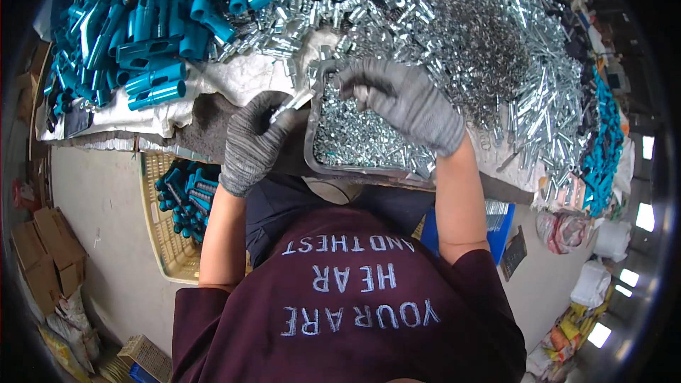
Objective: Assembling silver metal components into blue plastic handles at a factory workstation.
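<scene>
My left hand (254,138), in a grey knitted glove, is closed on a small shiny metal part (291,107), held by the near left side of a dark tray. My right hand (408,99), gloved alike, hovers over that tray (309,143) with its fingers curled together. Whatever lies between those fingertips is too small to make out. Small silvery metal pieces (355,135) fill the tray. Behind both hands, loose bright metal fittings (383,7) are heaped on the table.
Teal tubular parts (152,28) pile up at the far left on white cloth (245,74). Long metal pins (543,99) and small teal pieces (603,142) lie at right. A yellow crate (152,213) with teal parts stands below the table's left. Cardboard boxes (53,252) sit on the floor.
</scene>
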Tool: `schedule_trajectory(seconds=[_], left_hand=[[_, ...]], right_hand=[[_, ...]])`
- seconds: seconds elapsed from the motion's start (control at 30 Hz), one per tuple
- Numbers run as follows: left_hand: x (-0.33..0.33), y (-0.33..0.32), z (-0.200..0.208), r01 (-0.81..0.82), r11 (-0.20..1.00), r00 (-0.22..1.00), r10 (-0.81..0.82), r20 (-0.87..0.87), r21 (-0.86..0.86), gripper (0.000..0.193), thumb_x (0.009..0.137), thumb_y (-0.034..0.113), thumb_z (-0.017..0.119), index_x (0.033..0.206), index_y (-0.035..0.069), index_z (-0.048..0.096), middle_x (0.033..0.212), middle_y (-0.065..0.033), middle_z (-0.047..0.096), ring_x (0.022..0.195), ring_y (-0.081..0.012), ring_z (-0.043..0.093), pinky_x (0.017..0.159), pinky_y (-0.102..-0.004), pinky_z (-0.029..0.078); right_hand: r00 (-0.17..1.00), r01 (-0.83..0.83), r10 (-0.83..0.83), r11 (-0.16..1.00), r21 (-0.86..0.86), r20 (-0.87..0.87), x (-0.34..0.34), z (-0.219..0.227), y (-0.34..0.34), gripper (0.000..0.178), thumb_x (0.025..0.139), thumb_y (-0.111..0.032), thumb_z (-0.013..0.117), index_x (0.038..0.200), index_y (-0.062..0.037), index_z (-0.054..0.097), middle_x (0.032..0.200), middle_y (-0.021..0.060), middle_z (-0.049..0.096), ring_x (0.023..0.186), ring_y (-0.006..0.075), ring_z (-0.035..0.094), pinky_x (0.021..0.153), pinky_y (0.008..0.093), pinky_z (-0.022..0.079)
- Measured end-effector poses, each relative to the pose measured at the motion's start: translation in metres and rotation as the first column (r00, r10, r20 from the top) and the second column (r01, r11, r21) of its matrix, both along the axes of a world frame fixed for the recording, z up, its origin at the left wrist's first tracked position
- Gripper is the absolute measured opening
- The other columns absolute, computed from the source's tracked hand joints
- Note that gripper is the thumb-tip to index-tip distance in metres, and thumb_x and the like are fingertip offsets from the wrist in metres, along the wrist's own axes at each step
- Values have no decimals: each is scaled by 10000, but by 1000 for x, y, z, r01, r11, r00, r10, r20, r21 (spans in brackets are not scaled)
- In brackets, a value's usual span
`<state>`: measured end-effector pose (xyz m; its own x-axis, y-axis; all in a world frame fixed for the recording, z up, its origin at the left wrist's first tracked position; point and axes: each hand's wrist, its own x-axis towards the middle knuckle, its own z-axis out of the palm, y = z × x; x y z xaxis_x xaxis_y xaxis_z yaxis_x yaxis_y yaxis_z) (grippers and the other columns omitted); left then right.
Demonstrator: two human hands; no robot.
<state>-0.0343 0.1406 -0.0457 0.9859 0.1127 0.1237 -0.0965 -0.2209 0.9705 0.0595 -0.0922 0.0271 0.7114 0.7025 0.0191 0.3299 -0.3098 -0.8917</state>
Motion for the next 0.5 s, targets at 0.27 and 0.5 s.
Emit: schedule_trajectory(seconds=[0.27,0.5], left_hand=[[-5,-10,43,239,971,966,-240,-100,-29,330,815,167,751,1071,-25,673,874,-89,712,795,-110,656,737,-275,529],[-1,-23,77,566,758,824,-507,-252,325,398,782,283,780,1081,34,698,872,-136,715,784,-191,698,723,-314,541]], right_hand=[[991,117,-113,992,56,-78,-45,7,-70,220,952,-149,574,1120,-27,646,937,46,676,815,90,625,719,228,512],[988,130,-120,987,-93,102,-67,9,-95,265,946,-250,587,1131,-68,639,888,46,695,800,133,664,737,263,522]])
